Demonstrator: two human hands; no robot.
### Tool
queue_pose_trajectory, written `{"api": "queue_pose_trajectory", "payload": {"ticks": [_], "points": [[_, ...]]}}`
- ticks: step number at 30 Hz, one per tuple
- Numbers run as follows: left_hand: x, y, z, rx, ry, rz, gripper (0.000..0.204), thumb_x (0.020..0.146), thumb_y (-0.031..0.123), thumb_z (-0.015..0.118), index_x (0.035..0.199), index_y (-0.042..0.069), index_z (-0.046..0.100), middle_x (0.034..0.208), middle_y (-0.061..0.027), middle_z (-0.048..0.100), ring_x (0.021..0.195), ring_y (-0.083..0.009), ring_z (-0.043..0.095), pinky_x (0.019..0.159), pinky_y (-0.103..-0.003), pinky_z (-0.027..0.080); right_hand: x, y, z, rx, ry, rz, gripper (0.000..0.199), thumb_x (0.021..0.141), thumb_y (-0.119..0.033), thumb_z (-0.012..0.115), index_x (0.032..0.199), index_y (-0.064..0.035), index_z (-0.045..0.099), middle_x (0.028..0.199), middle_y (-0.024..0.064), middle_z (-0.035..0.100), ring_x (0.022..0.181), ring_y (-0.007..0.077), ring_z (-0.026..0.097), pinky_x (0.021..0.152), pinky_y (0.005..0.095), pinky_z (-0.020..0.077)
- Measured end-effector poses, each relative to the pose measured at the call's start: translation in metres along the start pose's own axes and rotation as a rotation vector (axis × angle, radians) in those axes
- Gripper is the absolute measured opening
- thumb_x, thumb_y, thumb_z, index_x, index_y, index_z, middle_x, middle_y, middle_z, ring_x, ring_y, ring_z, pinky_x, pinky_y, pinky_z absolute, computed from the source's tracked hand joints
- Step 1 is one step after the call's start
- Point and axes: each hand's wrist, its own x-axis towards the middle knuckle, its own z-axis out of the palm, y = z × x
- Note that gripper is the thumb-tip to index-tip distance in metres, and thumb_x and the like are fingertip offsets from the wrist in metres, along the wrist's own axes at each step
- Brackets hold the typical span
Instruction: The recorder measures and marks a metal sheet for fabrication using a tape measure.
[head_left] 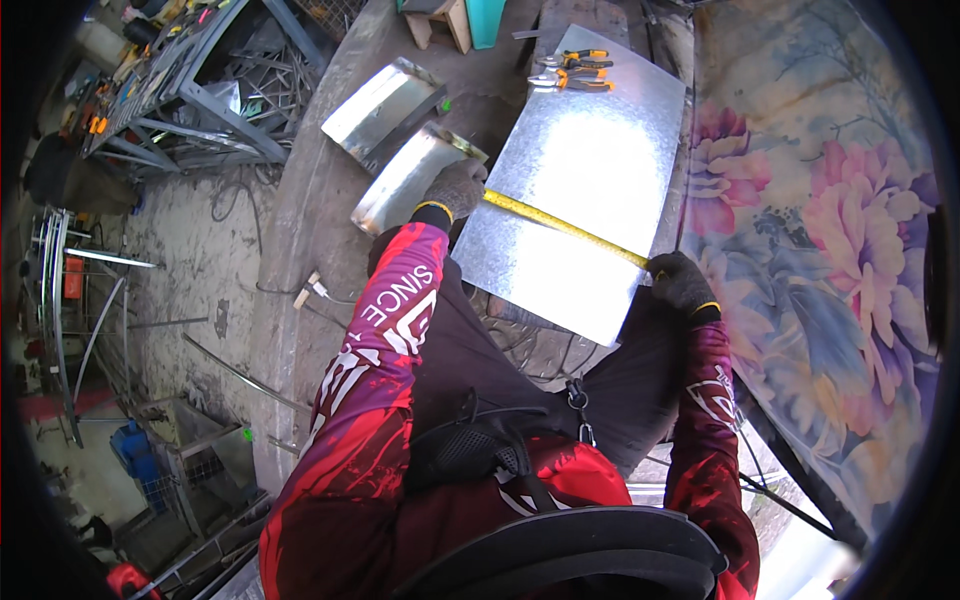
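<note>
A shiny, flat metal sheet [560,270] lies in front of me, tilted in view. The yellow blade of a tape measure [565,227] stretches across it from edge to edge. In a dark grey work glove, my left hand [455,190] closes on the blade's left end at the sheet's left edge. My right hand [682,284], gloved the same way, grips the other end by the right edge. Fingers hide the case, so which hand holds it cannot be told. Several orange-and-black pliers [572,73] rest on the sheet's far end.
Two bent metal pieces, a farther one [385,108] and a nearer one [400,185], lie left of the sheet. A flower-patterned cloth [790,220] covers the right side. A metal rack [200,90] with tools and scrap stands far left; metal rods and a cable [250,220] lie on the floor.
</note>
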Motion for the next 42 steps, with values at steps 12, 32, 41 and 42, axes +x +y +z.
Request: {"api": "queue_pose_trajectory", "payload": {"ticks": [12,32,41,42], "points": [[0.005,-0.009,0.007,-0.024,0.034,0.059,0.023,0.085,0.019,0.063,0.104,0.008,0.069,0.104,-0.0178,0.07,0.1,-0.0369,0.066,0.089,-0.044,0.052,0.003,0.002,0.001,-0.019,-0.016,-0.007,0.036,0.066,-0.015,0.074,0.101,-0.0068,0.073,0.091,0.0138,0.065,0.087,0.0302,0.064,0.081,0.038,0.0533],[0.004,-0.008,0.007,-0.096,0.016,0.008,0.021,0.083,0.017,0.066,0.103,0.009,0.068,0.102,-0.0171,0.07,0.1,-0.0347,0.067,0.088,-0.042,0.052,0.01,-0.003,0.005,-0.09,-0.003,-0.025,0.032,0.064,-0.016,0.072,0.093,-0.0036,0.071,0.085,0.016,0.067,0.087,0.0343,0.062,0.079,0.0424,0.0515],[0.005,-0.006,0.004,-0.039,-0.033,-0.015,0.019,0.085,0.017,0.066,0.103,0.01,0.068,0.103,-0.0165,0.069,0.099,-0.034,0.067,0.088,-0.043,0.053,0.006,0.001,0.005,0.028,0.025,-0.104,0.023,0.072,-0.004,0.067,0.095,-0.0041,0.07,0.093,0.0143,0.066,0.088,0.0305,0.066,0.079,0.0389,0.0527],[0.005,-0.006,0.004,-0.046,-0.031,-0.014,0.019,0.085,0.017,0.066,0.103,0.01,0.068,0.103,-0.0165,0.069,0.099,-0.034,0.067,0.088,-0.043,0.053,0.006,0.002,0.005,0.002,0.013,-0.096,0.023,0.072,-0.004,0.067,0.095,-0.0039,0.07,0.092,0.0145,0.066,0.088,0.0302,0.066,0.079,0.0388,0.0527]]}}
